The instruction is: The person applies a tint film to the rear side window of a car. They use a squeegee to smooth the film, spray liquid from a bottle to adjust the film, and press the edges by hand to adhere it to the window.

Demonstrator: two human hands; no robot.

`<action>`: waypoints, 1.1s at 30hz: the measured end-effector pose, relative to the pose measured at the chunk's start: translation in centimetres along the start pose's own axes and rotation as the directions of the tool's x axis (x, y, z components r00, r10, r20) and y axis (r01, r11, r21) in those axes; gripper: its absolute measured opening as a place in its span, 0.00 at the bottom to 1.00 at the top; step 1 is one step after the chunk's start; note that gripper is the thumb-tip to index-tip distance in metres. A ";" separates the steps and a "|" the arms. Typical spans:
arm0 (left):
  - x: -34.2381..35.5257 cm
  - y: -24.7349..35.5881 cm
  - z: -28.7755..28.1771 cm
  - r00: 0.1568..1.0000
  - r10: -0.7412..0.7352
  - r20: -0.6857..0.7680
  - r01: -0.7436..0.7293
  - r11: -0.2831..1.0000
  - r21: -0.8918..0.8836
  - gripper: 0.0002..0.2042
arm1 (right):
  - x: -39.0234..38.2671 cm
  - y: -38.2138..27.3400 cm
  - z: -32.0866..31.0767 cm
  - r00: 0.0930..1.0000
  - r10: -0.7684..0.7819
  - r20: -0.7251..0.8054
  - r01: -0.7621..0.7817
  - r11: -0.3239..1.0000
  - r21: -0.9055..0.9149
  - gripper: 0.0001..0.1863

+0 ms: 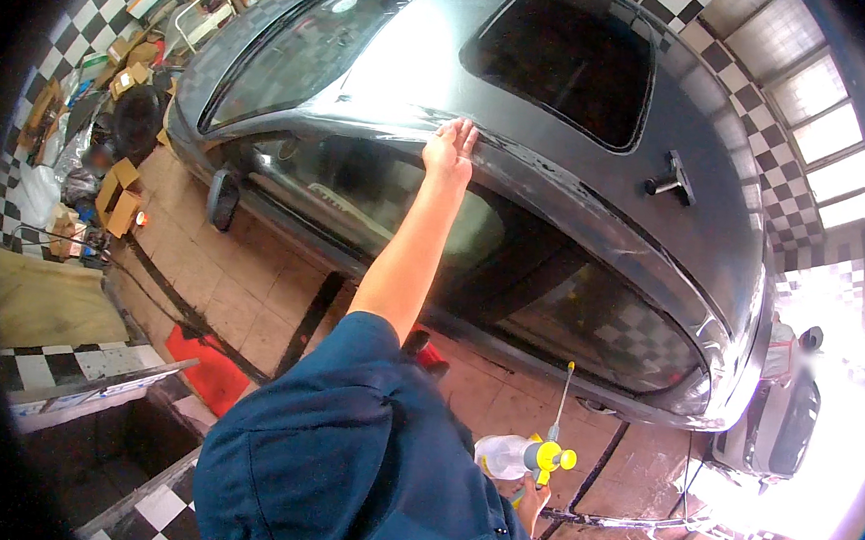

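A dark grey car (707,255) stands in front of me, seen from its side and above. My left hand (451,146) lies on the roof edge above the side window (358,193), its fingers stretched out. Low on the right, my right hand (535,500) is wrapped round a pump spray bottle (506,457) with a clear body and a grey and yellow head. A long thin wand (567,399) with a yellow tip points from it toward the car's side. On the roof, behind the dark sunroof (571,62), rests a black tool with a handle (672,180).
The wing mirror (223,200) sticks out at the left. A dark pit (114,459) opens in the floor at lower left. Cardboard boxes (118,198) and a tyre (137,121) crowd the left wall. Beyond the car's rear, a person (778,352) stands near another car (772,425).
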State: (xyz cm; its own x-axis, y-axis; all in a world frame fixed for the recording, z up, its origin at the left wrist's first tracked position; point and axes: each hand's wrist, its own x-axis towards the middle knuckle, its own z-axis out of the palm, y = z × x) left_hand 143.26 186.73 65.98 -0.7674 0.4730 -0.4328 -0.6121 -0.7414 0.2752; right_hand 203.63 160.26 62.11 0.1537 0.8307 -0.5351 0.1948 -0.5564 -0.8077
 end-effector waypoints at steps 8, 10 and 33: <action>0.4 0.0 -1.7 0.973 0.003 0.232 0.007 0.999 -0.042 0.04 | -0.4 -0.9 0.8 1.000 -0.018 -0.013 0.018 0.999 -0.042 0.06; 0.3 0.0 -1.9 0.963 -0.003 0.268 0.016 0.999 -0.045 0.03 | -0.8 -1.6 1.2 1.000 -0.028 0.005 0.028 0.999 -0.023 0.06; 0.0 3.2 -0.2 0.955 -0.271 0.120 0.262 0.961 0.084 0.08 | -0.6 -10.9 15.8 0.780 -0.237 0.580 0.247 0.967 0.062 0.22</action>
State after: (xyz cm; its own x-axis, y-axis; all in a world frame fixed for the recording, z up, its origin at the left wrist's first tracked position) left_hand 141.32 184.24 66.75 -0.5902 0.7097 -0.3848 -0.8055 -0.5490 0.2230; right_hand 186.10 166.18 67.31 -0.4877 0.7909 -0.3696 0.1666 -0.3312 -0.9287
